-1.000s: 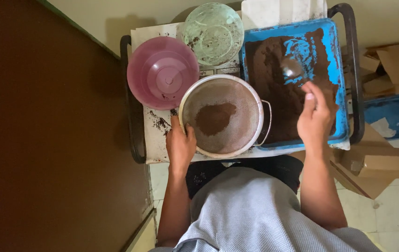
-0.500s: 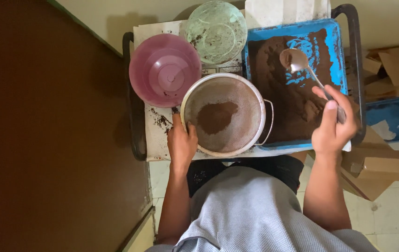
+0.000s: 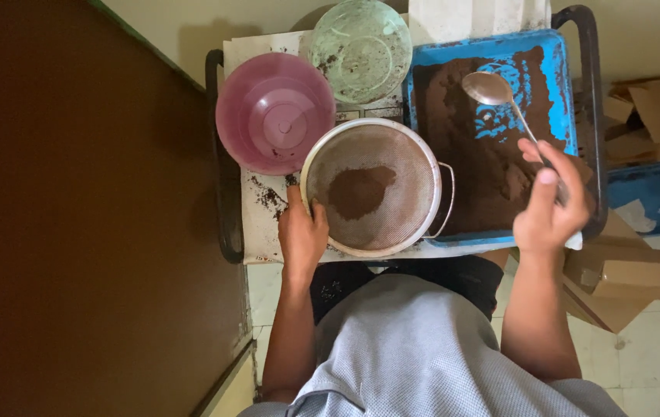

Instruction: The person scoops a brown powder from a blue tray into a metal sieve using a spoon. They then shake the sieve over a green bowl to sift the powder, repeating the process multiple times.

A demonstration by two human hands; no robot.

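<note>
Raised since a moment ago: long-handled metal spoon [image 3: 500, 96], bowl apparently empty, pinched in the right hand [image 3: 550, 205] over the blue plastic tray [image 3: 554, 46]. Round metal mesh sieve [image 3: 372, 185]: on the desk, left hand [image 3: 303, 232] with its grip closed on the rim, small brown powder heap inside, unsifted. Tray: much brown powder left. Pink plastic bowl [image 3: 274, 112], clear green glass plate [image 3: 361, 48]: behind the sieve. Cardboard boxes [image 3: 631, 278]: floor, right.

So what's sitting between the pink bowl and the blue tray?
In the head view, the round metal sieve of brown powder lies between the pink bowl and blue tray.
</note>
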